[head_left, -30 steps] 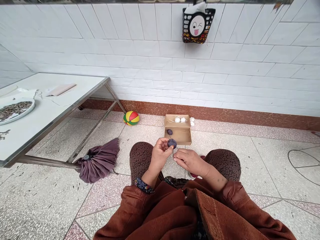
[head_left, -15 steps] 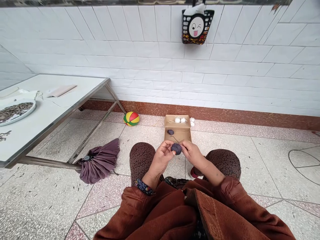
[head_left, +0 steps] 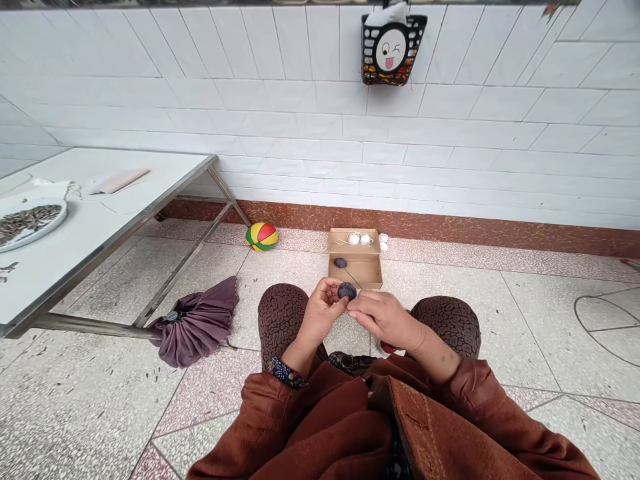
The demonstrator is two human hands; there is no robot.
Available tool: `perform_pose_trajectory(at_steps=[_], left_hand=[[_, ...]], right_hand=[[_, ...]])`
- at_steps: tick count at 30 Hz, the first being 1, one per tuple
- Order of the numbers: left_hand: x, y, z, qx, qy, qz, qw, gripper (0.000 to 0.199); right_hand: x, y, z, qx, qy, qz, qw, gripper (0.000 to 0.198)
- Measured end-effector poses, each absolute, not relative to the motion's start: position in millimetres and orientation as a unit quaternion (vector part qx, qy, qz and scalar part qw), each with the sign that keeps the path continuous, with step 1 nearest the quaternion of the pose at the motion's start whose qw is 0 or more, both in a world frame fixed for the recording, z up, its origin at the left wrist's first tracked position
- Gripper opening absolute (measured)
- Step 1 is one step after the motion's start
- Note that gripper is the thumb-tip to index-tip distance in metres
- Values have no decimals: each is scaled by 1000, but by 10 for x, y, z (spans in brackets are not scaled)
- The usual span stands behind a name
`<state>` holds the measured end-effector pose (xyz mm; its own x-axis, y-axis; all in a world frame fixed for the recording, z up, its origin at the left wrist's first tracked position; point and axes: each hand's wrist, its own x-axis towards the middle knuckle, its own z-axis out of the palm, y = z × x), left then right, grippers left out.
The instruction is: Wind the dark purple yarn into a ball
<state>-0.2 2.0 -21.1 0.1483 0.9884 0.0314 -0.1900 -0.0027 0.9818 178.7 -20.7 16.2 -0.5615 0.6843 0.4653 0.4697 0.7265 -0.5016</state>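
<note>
Both hands sit diff. vs. the frame 0.5 s ago: R hand (head_left: pixel 383 317) is lower, now alongside the dk yarn ball (head_left: pixel 347 291), and L hand w/ the ball is a touch up and left. L fingers grip the ball, thumb on the near side, fingertips round the far/left side; it's held up btwn the knees, just short of the box. R fingers are curled in next to it; can't tell if they're pinched tight on yarn or slack.

Handling (my guess): v. light, soft, gives under a squeeze, not slippery, won't break. Main risk = loose wraps sliding off or the strand snagging. Best hold: thumb + fingertips on opp. sides, light pressure, so wraps don't crush.

Next out: strand (head_left: pixel 353 275) runs from the small dk ball (head_left: pixel 340 263) in the near part of the cardboard box (head_left: pixel 369 270) twd R hand, crossing near the box's front rim, an edge it could catch on. White balls (head_left: pixel 359 239) w/ loose ends lie in the far part.

Room: L knee (head_left: pixel 283 319) and R knee (head_left: pixel 445 323) bound the sides, approx. equal; space above is open. Floor (head_left: pixel 520 340) past R knee is open up to the wire ring (head_left: pixel 607 328). Table (head_left: pixel 165 180) edge is well off left; tiled wall (head_left: pixel 300 160) is behind the box.
</note>
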Motion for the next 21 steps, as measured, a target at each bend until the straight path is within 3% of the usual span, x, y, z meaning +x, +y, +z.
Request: perform_pose_trajectory(at_steps=[6, 10, 15, 21], left_hand=[[21, -69, -151, 542, 316, 464, 625, 43], [-8, -97, -133, 513, 276, 491, 648, 50], [-4, -62, -188, 437, 291, 539, 659, 42], [5, -3, -229, 442, 376, 554, 597, 34]], right_hand=[[1913, 45, 202, -422, -815, 140, 372, 29], [1862, 31, -24, -434, -783, 195, 400, 25], [1758, -109, -330, -453, -780, 225, 367, 21], [1732, -202, -312, -416, -822, 219, 321, 22]])
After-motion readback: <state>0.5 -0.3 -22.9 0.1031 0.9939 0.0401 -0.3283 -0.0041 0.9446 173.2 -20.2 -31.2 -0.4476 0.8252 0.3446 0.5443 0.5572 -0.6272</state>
